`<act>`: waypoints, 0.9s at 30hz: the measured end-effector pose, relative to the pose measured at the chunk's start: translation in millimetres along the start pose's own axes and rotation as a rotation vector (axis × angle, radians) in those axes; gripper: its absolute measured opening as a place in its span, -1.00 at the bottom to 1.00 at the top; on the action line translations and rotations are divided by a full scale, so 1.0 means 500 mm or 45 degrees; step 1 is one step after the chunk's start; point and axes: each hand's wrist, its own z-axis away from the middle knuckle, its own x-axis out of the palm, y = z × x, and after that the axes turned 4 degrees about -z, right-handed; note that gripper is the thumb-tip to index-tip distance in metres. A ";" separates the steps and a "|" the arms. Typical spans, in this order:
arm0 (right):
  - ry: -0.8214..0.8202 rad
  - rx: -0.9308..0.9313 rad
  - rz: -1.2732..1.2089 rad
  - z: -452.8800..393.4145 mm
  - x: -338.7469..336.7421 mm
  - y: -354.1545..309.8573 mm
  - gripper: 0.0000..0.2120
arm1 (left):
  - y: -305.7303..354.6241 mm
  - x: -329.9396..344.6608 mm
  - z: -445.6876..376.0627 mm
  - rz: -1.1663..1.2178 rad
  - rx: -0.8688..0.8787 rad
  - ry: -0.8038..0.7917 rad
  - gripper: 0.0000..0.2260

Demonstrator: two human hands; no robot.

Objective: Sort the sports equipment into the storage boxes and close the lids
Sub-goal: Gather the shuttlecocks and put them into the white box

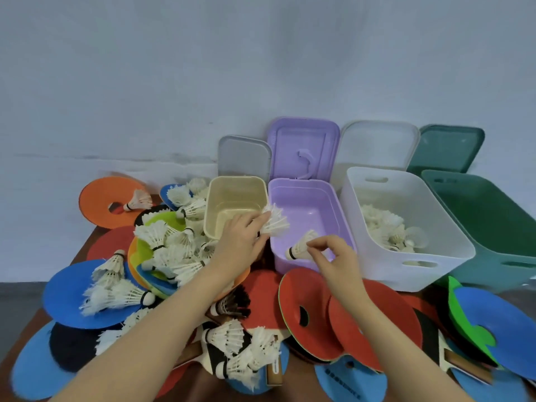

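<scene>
While pinching shuttles, left hand (pixel 242 242) with a bunch (pixel 274 220) over the cream–purple box (pixel 307 195) rims, right hand (pixel 333 256) with one (pixel 300 248), cork pointing left, feathers toward the white box (pixel 412 274) just rightward: nearer for right.

Four open plastic boxes stand in a row at 12 to 2 o'clock: one small cream box (pixel 235 204), one purple box (pixel 304 224), one white box (pixel 406 227) and one big green box (pixel 493 227). Four lids stand behind them: grey (pixel 243 155), purple (pixel 303 146), white (pixel 378 146) and green (pixel 451 147). Two hands show, each holding white feather shuttlecocks. Loose shuttlecocks and flat round discs are too many to count.
</scene>
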 end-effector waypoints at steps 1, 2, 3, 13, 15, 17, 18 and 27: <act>0.030 -0.025 0.012 -0.012 -0.021 0.005 -0.69 | 0.016 0.008 -0.021 0.016 0.003 0.010 -0.62; 0.066 -0.052 0.020 -0.025 -0.043 0.011 -0.71 | 0.034 0.016 -0.044 0.014 0.016 0.009 -0.62; 0.102 -0.076 0.019 -0.037 -0.067 0.017 -0.74 | 0.054 0.026 -0.067 0.005 0.036 -0.004 -0.61; 0.361 -0.135 0.284 -0.173 -0.316 0.164 -0.88 | 0.279 0.195 -0.261 0.067 0.080 -0.119 -0.61; 0.328 -0.103 0.282 -0.192 -0.358 0.191 -0.86 | 0.319 0.234 -0.290 0.084 0.047 -0.155 -0.58; 0.306 -0.058 0.343 -0.205 -0.396 0.226 -0.88 | 0.348 0.274 -0.312 0.090 0.036 -0.185 -0.53; 0.289 -0.024 0.400 -0.211 -0.413 0.246 -0.90 | 0.360 0.294 -0.320 0.094 0.034 -0.200 -0.51; -0.220 0.196 0.894 -0.194 -0.459 0.325 -0.77 | 0.364 0.386 -0.274 -0.358 -0.029 -0.524 -0.55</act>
